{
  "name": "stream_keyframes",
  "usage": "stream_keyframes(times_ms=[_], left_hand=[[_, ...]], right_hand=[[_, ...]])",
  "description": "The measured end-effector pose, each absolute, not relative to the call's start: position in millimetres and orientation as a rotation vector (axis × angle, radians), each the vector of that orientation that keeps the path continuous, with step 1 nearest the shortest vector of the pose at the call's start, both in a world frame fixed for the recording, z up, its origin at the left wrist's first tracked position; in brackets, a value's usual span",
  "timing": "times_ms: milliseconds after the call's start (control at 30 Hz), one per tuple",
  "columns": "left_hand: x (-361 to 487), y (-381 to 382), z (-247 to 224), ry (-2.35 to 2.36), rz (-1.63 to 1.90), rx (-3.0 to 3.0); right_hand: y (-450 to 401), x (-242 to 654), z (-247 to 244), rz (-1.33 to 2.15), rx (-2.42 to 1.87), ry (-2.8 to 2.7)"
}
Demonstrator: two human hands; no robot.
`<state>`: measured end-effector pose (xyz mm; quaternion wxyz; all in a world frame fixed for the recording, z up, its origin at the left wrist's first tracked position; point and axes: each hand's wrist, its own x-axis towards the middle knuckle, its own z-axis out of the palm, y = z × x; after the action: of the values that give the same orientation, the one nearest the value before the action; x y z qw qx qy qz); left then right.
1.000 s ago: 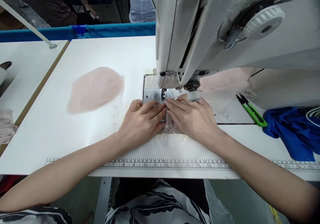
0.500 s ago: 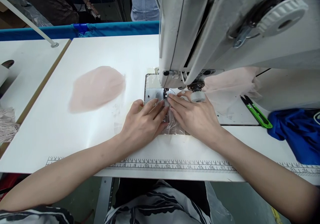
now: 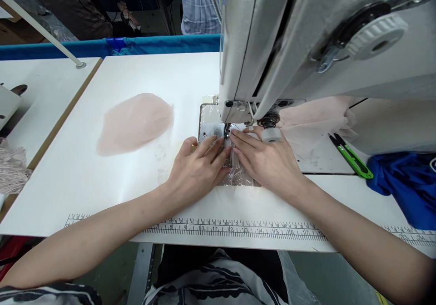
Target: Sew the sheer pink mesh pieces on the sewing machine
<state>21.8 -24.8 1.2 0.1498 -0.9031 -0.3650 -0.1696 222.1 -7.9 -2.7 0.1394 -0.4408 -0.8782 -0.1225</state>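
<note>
A white sewing machine (image 3: 265,46) stands over the table, its needle area just beyond my fingertips. My left hand (image 3: 200,166) lies palm down left of the presser foot (image 3: 227,130), fingers apart and resting on the metal plate. To the right of the foot, my right hand (image 3: 272,159) is also palm down with its fingers spread, partly behind the machine's white knob (image 3: 271,135). Clear, shiny film (image 3: 240,176) lies under and between both hands. A flat pale pink fabric piece (image 3: 136,123) is on the table at left; more pink fabric (image 3: 313,116) is bunched at right.
Green thread snips (image 3: 354,159) and a blue cloth (image 3: 405,182) lie at the right. A printed ruler (image 3: 245,228) runs along the front edge. White stringy material (image 3: 13,169) is at far left. Beyond the blue cloth edging (image 3: 170,44) a person in a striped shirt (image 3: 200,7) is visible.
The whole view has shifted slightly, with the table and machine appearing a little lower and to the right. My hands keep nearly the same place beside the presser foot.
</note>
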Motion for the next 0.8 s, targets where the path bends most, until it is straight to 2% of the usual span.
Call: stream_keyframes(times_ms=[667, 800], left_hand=[[19.3, -14.8, -0.8, -1.045, -0.538, -2.572], [10.3, -9.9, 8.5, -0.988, -0.576, -2.738]], right_hand=[[-5.9, 228.2, -1.8, -0.43, -1.213, -2.491], [-17.0, 231.5, 16.5, -0.17, -1.148, -2.514]])
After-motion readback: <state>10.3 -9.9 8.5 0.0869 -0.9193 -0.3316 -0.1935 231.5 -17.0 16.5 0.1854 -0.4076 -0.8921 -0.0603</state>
